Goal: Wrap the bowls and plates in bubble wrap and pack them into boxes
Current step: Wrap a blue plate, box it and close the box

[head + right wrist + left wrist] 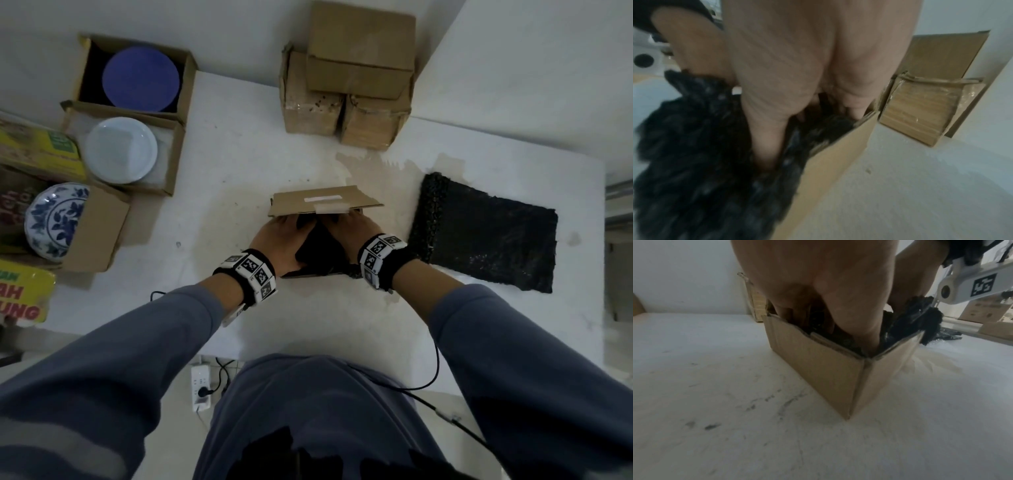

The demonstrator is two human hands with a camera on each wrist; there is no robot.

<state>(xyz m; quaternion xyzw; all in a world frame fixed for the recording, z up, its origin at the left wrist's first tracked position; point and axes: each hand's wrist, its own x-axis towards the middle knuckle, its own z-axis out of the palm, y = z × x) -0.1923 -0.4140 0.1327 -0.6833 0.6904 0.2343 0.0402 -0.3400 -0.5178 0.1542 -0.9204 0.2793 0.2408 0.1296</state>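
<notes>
An open cardboard box (323,202) stands mid-table with its far flap raised. A bundle in black bubble wrap (318,248) sits in it, and part of the wrap spills over the near right rim. My left hand (275,240) reaches down at the bundle's left, with the thumb along the near corner and the fingers on the far side (838,313). My right hand (352,229) holds the bundle's right side, its thumb sunk into the wrap (768,146). What is inside the wrap is hidden. A flat sheet of black bubble wrap (486,233) lies to the right.
Three open boxes at the left hold a blue plate (140,78), a white plate (121,150) and a blue-patterned bowl (54,219). Closed cartons (349,78) are stacked at the back. Yellow packages (24,294) lie at the far left edge.
</notes>
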